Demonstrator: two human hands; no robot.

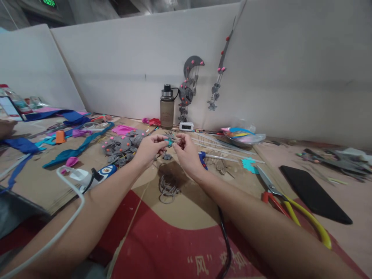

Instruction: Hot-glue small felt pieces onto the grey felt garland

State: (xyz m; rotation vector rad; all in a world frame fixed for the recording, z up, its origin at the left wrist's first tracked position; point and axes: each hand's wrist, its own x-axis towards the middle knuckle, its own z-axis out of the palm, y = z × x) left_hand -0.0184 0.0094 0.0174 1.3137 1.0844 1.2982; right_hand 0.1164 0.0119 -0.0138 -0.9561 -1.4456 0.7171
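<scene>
Small-piece work with two hands above a cardboard-covered desk. A teal piece [170,143] is held up between the left hand [151,149] and the right hand [186,152], over the far part of the cardboard [194,211]. The fingers of both hands are drawn together in narrow pinches: the piece is gripped from its left side by the left fingers and at its right edge by the right. Some grey material is seen just behind it; whether this is attached cannot be told.

For such handling, the piece is best steadied by one hand while fine adjustment is made by the other. Only the edges should be pinched, lightly, so that a thin piece is neither bent nor hidden by the fingertips. Both wrists may be lowered onto the desk if tremor is noticed.

Below the hands, a coil of grey cord [168,189] is laid; it should be kept free of the sleeveless forearms, lest it be snagged. A blue glue gun [202,159] is partly covered by the right wrist and, if hot, should not be brushed. Grey cutouts [120,146] are heaped at left; scissors [273,189] are placed at right.
</scene>
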